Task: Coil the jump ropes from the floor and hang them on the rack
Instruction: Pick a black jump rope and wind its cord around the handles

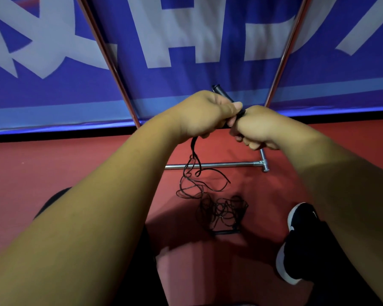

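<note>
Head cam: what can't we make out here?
Head view: how the thin black jump rope is wound, hidden inside the left hand and right hand.
Head view: top of the chrome tube rack, cut off by the upper edge.
Head view: rope count in the tangled black pile, shadowed, strands too thin.

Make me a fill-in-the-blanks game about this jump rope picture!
The left hand and right hand both hold a ____ jump rope.
A rope tangle lies on the ____ floor.
The banner behind the rack is ____ with white letters.
The shoe is black with a ____ sole.
Missing words: black, red, blue, white.
</note>
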`<state>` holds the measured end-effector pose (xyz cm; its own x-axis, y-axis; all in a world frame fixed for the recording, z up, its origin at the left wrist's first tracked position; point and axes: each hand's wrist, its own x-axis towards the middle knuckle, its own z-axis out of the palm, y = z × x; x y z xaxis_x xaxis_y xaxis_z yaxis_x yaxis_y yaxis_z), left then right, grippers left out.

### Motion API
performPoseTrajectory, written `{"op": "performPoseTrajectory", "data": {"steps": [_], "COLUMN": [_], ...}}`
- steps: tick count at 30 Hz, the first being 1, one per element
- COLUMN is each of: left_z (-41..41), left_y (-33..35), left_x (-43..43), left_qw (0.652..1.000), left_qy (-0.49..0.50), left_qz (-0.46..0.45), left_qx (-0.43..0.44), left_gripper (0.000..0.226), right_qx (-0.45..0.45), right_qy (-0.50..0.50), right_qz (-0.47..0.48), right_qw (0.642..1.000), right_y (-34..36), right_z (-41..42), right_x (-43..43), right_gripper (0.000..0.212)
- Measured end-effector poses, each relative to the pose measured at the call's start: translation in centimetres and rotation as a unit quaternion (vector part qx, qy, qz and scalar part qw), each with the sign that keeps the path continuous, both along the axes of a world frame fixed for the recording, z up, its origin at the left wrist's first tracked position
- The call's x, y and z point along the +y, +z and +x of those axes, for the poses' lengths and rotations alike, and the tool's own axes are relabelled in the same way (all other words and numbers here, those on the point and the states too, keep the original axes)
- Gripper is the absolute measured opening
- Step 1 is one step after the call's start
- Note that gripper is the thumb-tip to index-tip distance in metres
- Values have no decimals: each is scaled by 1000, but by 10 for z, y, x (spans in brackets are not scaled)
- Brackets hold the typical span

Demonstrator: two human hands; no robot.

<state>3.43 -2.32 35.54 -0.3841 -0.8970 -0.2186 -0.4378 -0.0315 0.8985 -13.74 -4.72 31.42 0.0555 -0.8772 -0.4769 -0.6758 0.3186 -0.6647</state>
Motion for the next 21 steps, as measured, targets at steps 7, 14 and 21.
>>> {"op": "performPoseTrajectory", "data": {"steps": [7, 14, 21], "left_z": [14, 24, 34], "left_y": [3, -3, -9], "left_x": [-7, -8, -3], "left_qw": [1000, 998, 988], "left_qy": [2, -27, -89], "left_qz": [-2, 27, 112], "left_qx": [19, -59, -60], "left_gripper": [38, 39, 30], "right_qx": [-279, -381, -400], "right_qy": [-14, 37, -24], "right_qz": [78, 155, 160], "right_qw": [957, 911, 902], "right_y": [16, 28, 21], "right_z": [0, -7, 9], "right_x": [2, 11, 13], "right_gripper": [22, 10, 36]}}
